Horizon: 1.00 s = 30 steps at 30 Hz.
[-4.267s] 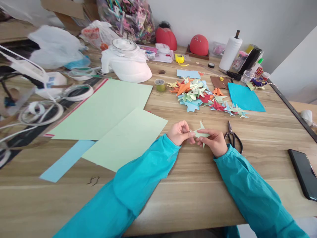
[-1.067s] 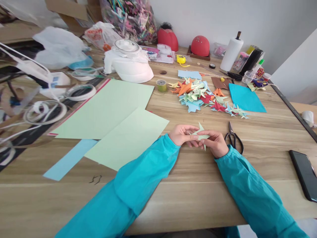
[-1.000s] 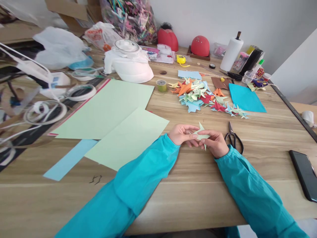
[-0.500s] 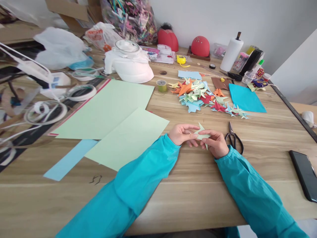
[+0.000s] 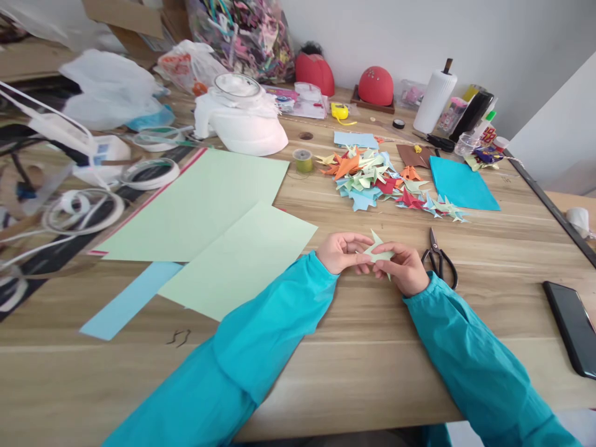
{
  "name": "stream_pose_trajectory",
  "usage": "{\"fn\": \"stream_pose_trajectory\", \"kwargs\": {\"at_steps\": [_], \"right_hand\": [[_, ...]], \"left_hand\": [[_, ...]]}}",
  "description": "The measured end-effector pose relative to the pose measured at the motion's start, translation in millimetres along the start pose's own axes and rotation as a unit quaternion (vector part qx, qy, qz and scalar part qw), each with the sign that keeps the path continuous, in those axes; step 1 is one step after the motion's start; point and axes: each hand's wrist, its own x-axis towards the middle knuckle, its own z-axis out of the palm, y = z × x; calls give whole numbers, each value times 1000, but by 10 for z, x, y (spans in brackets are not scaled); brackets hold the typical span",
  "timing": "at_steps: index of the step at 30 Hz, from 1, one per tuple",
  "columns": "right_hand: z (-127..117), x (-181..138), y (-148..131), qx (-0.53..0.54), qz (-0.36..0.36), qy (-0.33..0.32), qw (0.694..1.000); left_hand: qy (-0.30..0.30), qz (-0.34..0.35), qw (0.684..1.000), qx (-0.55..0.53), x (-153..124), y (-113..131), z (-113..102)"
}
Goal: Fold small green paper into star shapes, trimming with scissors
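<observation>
A small light green folded paper piece (image 5: 378, 249) is held between both my hands just above the wooden table (image 5: 326, 372). My left hand (image 5: 342, 253) pinches its left side with fingers curled. My right hand (image 5: 404, 268) grips its right side, thumb on top. One pointed tip sticks up between the hands. Both arms wear teal sleeves.
Black scissors (image 5: 438, 259) lie just right of my right hand. A heap of coloured folded paper pieces (image 5: 377, 177) sits beyond. Light green sheets (image 5: 205, 217), a blue strip (image 5: 130, 299), a teal sheet (image 5: 460, 183), a thread spool (image 5: 303, 160) and a phone (image 5: 572, 326) lie around.
The hands stay in place; the fingers have shifted slightly on the green paper piece, and its lower tip is now more hidden by my right hand.
</observation>
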Motion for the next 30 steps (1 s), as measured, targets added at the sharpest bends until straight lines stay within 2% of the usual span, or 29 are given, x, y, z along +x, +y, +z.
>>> {"fn": "stream_pose_trajectory", "kwargs": {"at_steps": [13, 20, 26, 30], "right_hand": [[7, -20, -61, 56, 49, -5, 997], [4, -8, -68, 47, 45, 4, 998], [-10, 3, -39, -11, 18, 9, 1000], [3, -1, -45, -41, 22, 9, 999]], "left_hand": [[-42, -14, 999, -13, -2, -2, -72], [-26, -12, 1000, -1, -7, -9, -50], [12, 7, 1000, 26, -15, -16, 37], [17, 15, 999, 30, -21, -22, 67]]}}
